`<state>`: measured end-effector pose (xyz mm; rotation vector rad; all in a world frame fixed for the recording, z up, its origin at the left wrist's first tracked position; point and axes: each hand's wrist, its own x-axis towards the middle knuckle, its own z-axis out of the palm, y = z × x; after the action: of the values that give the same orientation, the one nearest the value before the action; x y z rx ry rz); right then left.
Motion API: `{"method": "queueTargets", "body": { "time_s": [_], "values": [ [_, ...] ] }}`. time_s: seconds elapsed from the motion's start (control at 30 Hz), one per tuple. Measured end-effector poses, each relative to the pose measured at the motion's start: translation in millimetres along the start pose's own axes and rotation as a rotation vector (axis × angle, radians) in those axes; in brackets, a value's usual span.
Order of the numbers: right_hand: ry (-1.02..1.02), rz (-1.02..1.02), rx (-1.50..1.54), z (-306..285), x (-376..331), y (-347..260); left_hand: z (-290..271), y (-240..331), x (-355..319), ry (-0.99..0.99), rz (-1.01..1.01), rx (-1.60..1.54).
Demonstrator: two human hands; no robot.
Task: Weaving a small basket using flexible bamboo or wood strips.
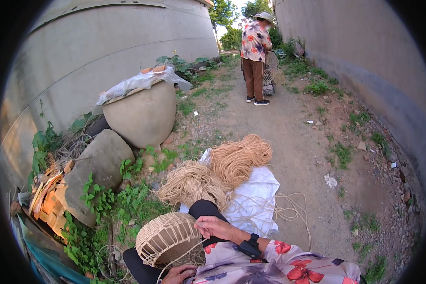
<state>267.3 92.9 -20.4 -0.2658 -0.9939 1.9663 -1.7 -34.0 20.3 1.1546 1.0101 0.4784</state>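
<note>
On my lap lies a half-woven basket [168, 236] of tan cord, tilted on its side, with bare ribs showing between the woven bands. My right hand [215, 228], wearing a black wrist device [251, 246], is closed in a pinch beside the basket's right side. From near its fingers a strand of cord [182, 256] runs down toward the lower edge. Low in the picture, my left hand [179, 273] has its fingers bent against the basket's near edge; part of this hand is cut off. Two big bundles of cord, one pale [194, 182] and one more orange [241, 158], lie just beyond my knees.
A white sheet [258, 189] lies under the bundles, with loose cord trailing right. At left stand a large clay vat [142, 113] covered with plastic and a toppled grey vessel [97, 173]. Farther up the dirt path a person [255, 57] stands by wicker frames. Walls flank both sides.
</note>
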Motion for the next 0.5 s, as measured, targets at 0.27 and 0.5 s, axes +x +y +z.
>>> {"method": "queueTargets", "body": {
  "time_s": [0.27,0.5],
  "values": [
    [-0.007,0.004,-0.006,4,0,-2,-8,-24,8,0.035,0.178,0.148],
    [0.01,0.01,-0.023,1,-1,-2,4,4,-2,0.015,0.024,0.028]
  ]
}}
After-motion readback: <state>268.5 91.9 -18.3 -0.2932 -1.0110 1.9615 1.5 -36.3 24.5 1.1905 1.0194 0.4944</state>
